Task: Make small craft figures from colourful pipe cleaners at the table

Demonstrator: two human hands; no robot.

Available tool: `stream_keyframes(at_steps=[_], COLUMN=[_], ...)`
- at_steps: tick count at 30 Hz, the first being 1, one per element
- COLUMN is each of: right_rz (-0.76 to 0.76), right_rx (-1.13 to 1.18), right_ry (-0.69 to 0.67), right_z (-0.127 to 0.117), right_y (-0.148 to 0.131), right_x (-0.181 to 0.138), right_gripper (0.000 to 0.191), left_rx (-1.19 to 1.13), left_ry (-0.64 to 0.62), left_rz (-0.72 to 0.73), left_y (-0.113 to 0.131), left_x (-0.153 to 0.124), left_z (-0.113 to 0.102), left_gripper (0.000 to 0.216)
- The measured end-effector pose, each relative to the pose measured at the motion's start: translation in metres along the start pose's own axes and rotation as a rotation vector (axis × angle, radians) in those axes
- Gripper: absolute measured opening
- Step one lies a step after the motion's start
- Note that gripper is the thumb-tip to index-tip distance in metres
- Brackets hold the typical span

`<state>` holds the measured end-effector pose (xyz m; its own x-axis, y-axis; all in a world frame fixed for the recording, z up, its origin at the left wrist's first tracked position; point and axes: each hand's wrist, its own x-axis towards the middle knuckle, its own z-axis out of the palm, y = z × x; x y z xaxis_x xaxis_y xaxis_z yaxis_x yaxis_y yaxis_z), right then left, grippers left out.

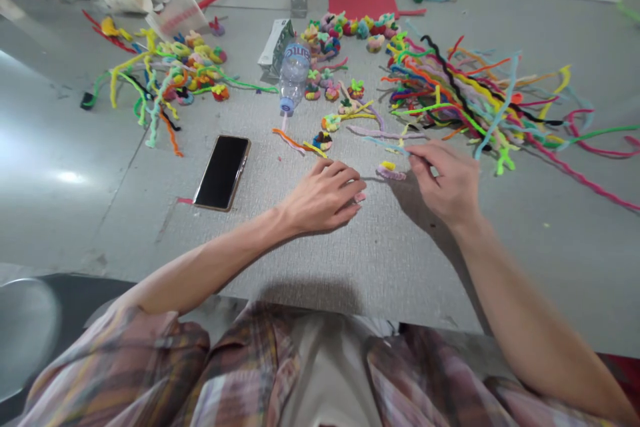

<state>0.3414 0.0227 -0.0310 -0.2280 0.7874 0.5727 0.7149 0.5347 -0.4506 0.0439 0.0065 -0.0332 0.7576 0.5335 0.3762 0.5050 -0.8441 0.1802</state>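
Note:
My right hand (445, 180) pinches a light blue pipe cleaner (385, 145) between thumb and fingertips, its free end pointing left. Just left of those fingertips, a small lilac coiled piece with a yellow bit on top (390, 171) lies on the table. My left hand (330, 195) rests palm down on the grey table (320, 260), its fingers loosely bent and a little apart. Whether anything lies under its palm is hidden. Beyond it are a small multicoloured twisted piece (323, 141) and an orange and yellow pipe cleaner (291, 140).
A phone (223, 172) lies left of my left hand. A plastic bottle (295, 73) lies farther back, near finished coiled pieces (330, 47). Loose pipe cleaners (465, 93) spread at the right; a mixed pile (185, 67) and tipped cups (177, 11) are at the left.

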Motion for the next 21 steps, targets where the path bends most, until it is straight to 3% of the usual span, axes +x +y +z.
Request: stream_keyframes(at_steps=[7,17,21], right_rz=[-0.003,-0.041,-0.078], right_rx=[0.013,-0.004,0.016], right_ry=[-0.036,-0.003,0.012], right_z=[0.001,-0.003,-0.005], right_y=[-0.005,0.001,-0.001], right_x=[0.001,-0.002,0.0], right_gripper=[0.023,0.02,0.018], left_rx=[0.133,-0.007,-0.131], left_ry=[-0.071,0.032,0.17], left_rz=[0.12,-0.022,-0.091], left_y=[0.002,-0.01,-0.015], left_x=[-0.002,-0.009,-0.013], left_z=[0.003,0.004,-0.002], left_gripper=[0.024,0.024,0.02])
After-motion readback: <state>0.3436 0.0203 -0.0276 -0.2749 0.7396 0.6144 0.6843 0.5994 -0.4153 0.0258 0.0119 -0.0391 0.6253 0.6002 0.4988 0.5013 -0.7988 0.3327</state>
